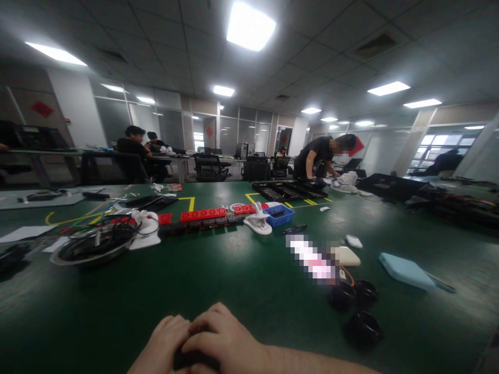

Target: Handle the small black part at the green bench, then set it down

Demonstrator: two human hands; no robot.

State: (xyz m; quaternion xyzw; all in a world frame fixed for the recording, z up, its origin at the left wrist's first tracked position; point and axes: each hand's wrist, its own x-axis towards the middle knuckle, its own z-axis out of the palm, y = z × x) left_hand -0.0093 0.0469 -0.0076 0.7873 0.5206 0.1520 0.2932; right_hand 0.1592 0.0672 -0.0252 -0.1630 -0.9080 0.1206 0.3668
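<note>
In the head view, the person's left hand (166, 345) and right hand (220, 335) lie pressed together at the bottom edge of the green table (241, 291), the right fingers curled over the left, both closed around a small dark object (193, 359) of which only a sliver shows between them; what it is cannot be told. To the right, well apart from the hands, three round black parts (356, 309) sit in a cluster on the tabletop, with a cream oval case (345, 256) just beyond them and a pale blue pouch (405, 271) farther right. On the left stands a shallow metal bowl (93, 246) holding a tangle of dark cables. Behind it a row of red power strips (202, 214) runs across the table toward a small blue bin (278, 214), which holds a dark item too small to make out; a white clamp-like piece (258, 222) lies just beside the bin. Farther back, black compartment trays (288, 190) rest near yellow floor-style tape marks, and a person in a dark shirt (317, 156) bends over the far end of the table. Two more people sit at desks in the left background.
</note>
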